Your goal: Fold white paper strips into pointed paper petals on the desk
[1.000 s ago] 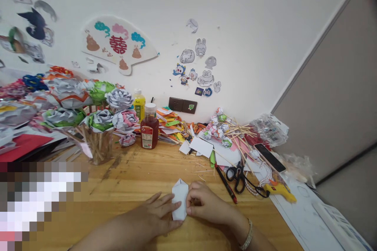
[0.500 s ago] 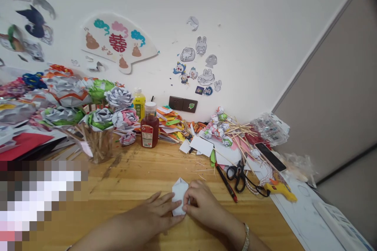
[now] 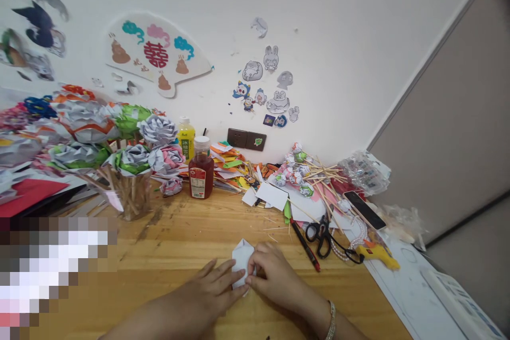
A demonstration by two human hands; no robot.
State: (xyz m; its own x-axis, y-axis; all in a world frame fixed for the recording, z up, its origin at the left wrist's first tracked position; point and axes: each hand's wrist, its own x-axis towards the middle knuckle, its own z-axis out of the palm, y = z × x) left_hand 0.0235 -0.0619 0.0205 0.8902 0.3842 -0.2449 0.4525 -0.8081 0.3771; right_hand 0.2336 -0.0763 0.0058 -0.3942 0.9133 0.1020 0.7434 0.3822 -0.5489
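Counter, ahead of left grip: bare stretch, passable, ending at red bottle and stick-filled cup.
Between left grip and right grip: folded white paper, fingertips nearly meeting over it, way closed.
Ahead of right grip: thin slivers, low; beyond them, heaped paper.
Forward-right of right grip: short bare gap, then pen, scissors and yellow glue gun, barring passage.
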